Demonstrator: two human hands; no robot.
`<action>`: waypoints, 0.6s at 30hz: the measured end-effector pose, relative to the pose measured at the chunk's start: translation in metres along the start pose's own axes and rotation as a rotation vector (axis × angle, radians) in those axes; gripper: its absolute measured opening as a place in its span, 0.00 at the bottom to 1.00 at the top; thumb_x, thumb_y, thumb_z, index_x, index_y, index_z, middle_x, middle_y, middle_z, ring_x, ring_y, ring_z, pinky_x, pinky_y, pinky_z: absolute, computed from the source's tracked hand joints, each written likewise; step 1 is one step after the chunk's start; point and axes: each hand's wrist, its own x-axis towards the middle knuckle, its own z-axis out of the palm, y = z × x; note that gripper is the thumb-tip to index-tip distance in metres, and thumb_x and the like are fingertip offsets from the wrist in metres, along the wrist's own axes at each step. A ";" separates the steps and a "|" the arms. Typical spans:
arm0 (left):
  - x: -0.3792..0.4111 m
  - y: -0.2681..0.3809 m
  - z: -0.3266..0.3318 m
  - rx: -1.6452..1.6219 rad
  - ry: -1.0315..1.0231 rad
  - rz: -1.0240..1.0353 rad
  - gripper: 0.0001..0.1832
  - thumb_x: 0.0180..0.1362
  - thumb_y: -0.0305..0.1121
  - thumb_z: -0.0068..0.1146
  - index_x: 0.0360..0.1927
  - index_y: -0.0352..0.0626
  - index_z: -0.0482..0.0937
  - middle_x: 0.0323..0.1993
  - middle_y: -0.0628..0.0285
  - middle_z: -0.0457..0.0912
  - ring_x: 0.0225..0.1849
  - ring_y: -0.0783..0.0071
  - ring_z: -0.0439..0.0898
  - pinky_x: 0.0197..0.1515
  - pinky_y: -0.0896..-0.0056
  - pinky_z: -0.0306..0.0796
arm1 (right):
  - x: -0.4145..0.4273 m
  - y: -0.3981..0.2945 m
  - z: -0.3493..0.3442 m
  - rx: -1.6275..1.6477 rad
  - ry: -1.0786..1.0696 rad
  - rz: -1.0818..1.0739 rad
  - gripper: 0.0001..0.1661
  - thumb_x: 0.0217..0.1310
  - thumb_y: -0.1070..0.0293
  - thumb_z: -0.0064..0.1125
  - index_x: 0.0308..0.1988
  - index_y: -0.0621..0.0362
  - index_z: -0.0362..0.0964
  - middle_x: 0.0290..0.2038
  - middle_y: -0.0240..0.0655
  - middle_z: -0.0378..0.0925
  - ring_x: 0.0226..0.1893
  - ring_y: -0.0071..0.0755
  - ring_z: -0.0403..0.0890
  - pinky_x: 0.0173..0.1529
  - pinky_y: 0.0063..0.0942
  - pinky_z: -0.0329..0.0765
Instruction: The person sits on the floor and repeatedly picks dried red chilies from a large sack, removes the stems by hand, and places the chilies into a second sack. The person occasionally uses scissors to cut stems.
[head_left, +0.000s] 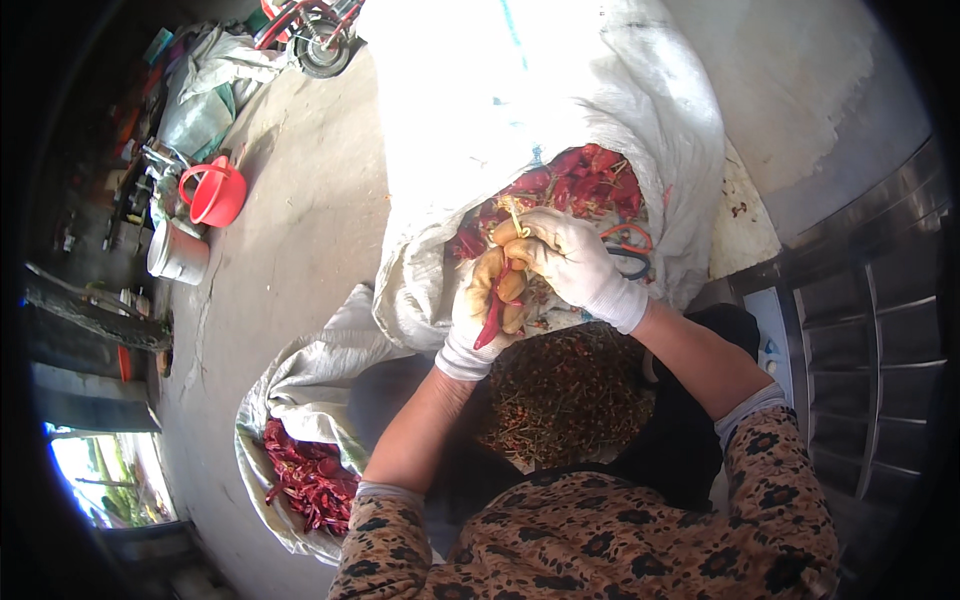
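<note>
Both my hands wear white gloves with stained yellowish fingers. My left hand (484, 307) is closed around a dried red chilli pepper (490, 321), whose tip points down towards the wrist. My right hand (566, 251) meets it at the top, its fingers pinching the pale stem (516, 215) of a chilli. Behind the hands lies the mouth of a large white woven sack (442, 135), with red chillies (592, 180) inside. Scissors with an orange and a dark handle loop (630, 238) lie just right of my right hand.
A second woven sack (259, 450) with dried red chillies (311, 476) stands at lower left. Stem scraps (570, 390) cover the area between my knees. A red bucket (221, 196) and a white bucket (180, 253) stand at left, a wheeled vehicle (319, 49) beyond. Dark panelling (874, 375) is at right.
</note>
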 end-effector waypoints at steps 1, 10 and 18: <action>-0.001 0.001 0.003 -0.001 0.004 0.010 0.16 0.78 0.48 0.46 0.46 0.46 0.74 0.22 0.76 0.69 0.12 0.85 0.59 0.14 0.80 0.53 | -0.001 -0.001 0.001 -0.013 -0.005 0.026 0.12 0.74 0.74 0.60 0.53 0.65 0.79 0.48 0.35 0.86 0.48 0.28 0.85 0.57 0.28 0.82; -0.030 0.006 0.030 0.403 -0.091 0.276 0.20 0.70 0.38 0.62 0.59 0.36 0.76 0.31 0.67 0.77 0.29 0.78 0.73 0.28 0.78 0.65 | 0.015 0.013 0.003 0.598 -0.074 0.681 0.12 0.75 0.77 0.53 0.53 0.64 0.77 0.46 0.37 0.85 0.48 0.29 0.86 0.54 0.29 0.83; -0.242 0.116 -0.049 1.745 1.276 0.545 0.19 0.66 0.36 0.63 0.58 0.39 0.83 0.38 0.59 0.86 0.35 0.68 0.84 0.42 0.66 0.79 | -0.010 0.004 -0.014 -0.765 -1.071 0.368 0.23 0.64 0.64 0.61 0.59 0.48 0.79 0.48 0.45 0.86 0.47 0.48 0.88 0.51 0.45 0.83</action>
